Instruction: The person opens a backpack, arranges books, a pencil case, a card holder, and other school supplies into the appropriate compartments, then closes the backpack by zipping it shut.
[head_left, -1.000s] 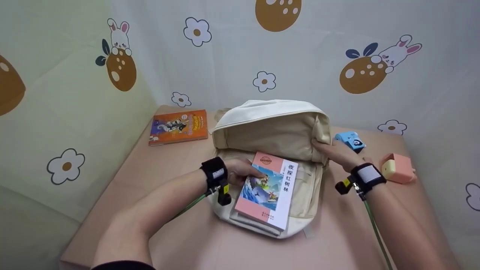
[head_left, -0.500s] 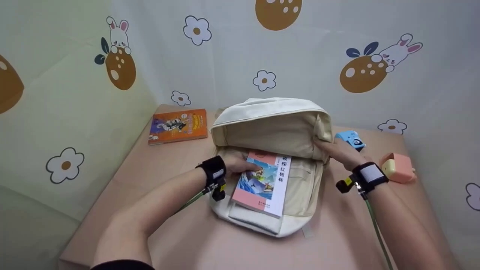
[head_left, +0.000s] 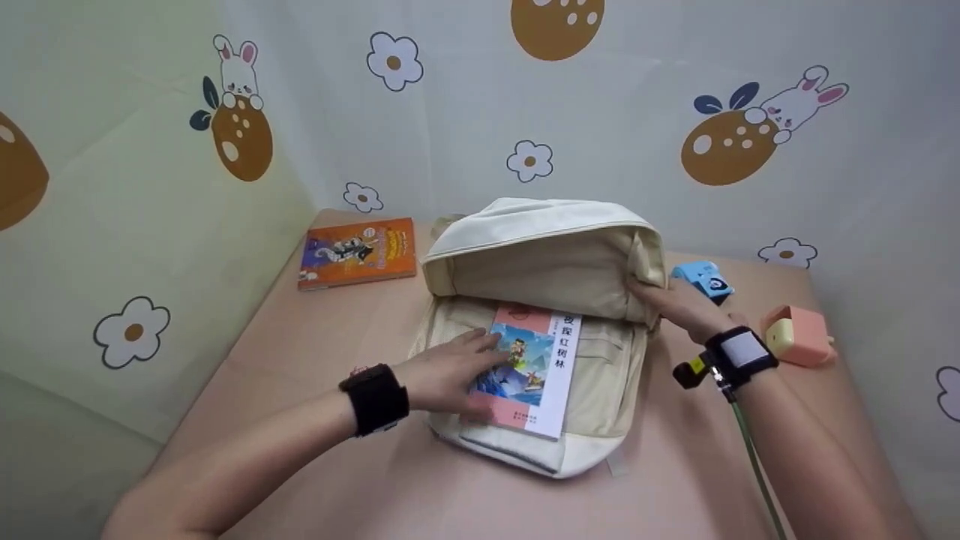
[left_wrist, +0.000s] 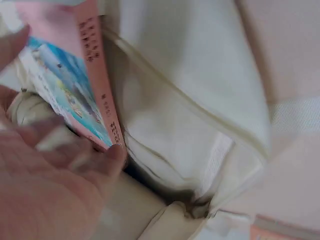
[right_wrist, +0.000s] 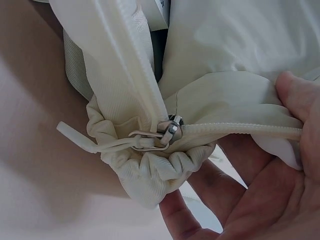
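Note:
A cream backpack (head_left: 600, 450) lies unzipped on the table, its front flap raised. Inside it rests a pink and white book (head_left: 564, 390) with a blue sea picture on its cover, the top end under the flap. My left hand (head_left: 454, 375) is spread over the book's left side, fingers loose; the left wrist view shows fingertips (left_wrist: 116, 152) near the spine, and whether they touch I cannot tell. My right hand (head_left: 686, 304) grips the flap's right edge. In the right wrist view, thumb and fingers pinch the cloth beside the zipper pull (right_wrist: 170, 132).
An orange book (head_left: 360, 253) lies at the back left of the table. Right of the backpack are a blue camera-shaped item (head_left: 701, 279) and a pink and cream box-like item (head_left: 799, 336). Patterned cloth walls (head_left: 465, 112) stand behind and to the left.
The book has slid up and slightly left, deeper into the backpack. My left hand has released its hold on the book and shifted toward me, fingers spreading. The right hand stays on the flap.

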